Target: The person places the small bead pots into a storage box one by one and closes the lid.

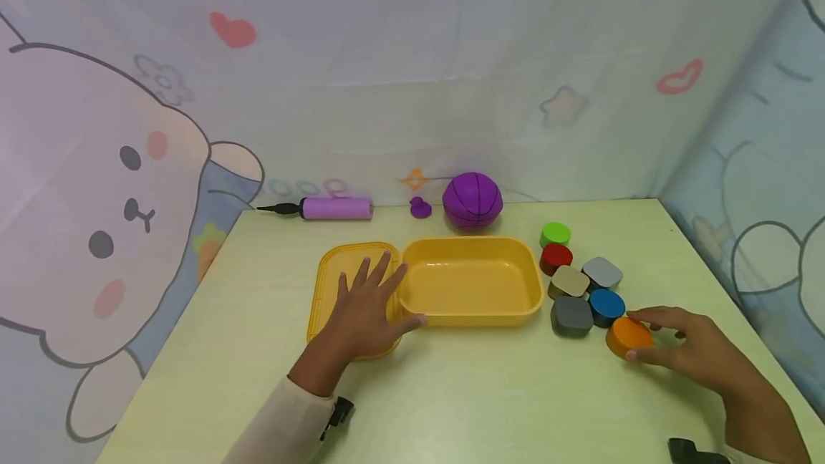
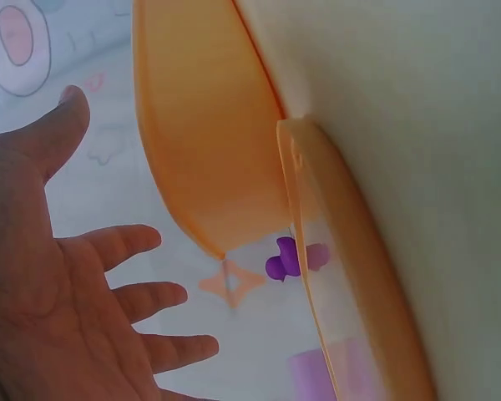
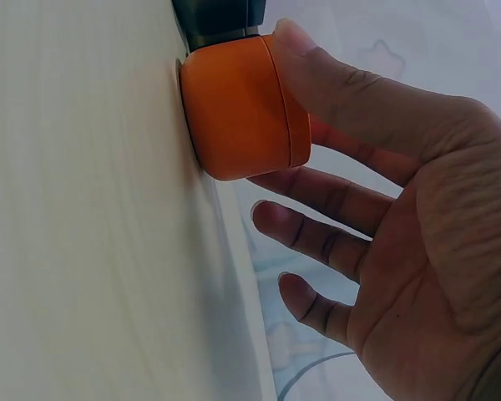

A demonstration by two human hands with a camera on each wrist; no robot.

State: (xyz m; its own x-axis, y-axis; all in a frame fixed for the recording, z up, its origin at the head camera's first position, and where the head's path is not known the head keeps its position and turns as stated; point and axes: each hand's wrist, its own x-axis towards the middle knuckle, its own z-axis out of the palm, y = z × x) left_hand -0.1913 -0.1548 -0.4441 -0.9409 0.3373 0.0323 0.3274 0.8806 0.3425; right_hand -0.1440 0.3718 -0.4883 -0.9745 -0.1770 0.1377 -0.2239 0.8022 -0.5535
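My right hand [image 1: 699, 349] pinches a small orange round container [image 1: 628, 337] between thumb and forefinger at the front of a cluster. In the right wrist view a lid seam shows on the orange container [image 3: 242, 109], and the other fingers are spread apart below it. Fingers spread, my left hand [image 1: 367, 310] is over the flat yellow lid [image 1: 329, 292], beside a yellow rectangular box [image 1: 470, 317]. The left wrist view shows the left hand [image 2: 75, 284] holding nothing, with the box [image 2: 209, 150] and the upturned rim of the lid [image 2: 351, 217] past its fingertips.
Behind the orange container sit a blue container [image 1: 607, 304], a dark grey one [image 1: 571, 316], a beige one [image 1: 569, 281], a light grey one [image 1: 602, 272], a red one [image 1: 556, 258] and a green one [image 1: 556, 233]. A purple ball [image 1: 473, 200], duck [image 1: 420, 208] and pump [image 1: 336, 208] line the back edge.
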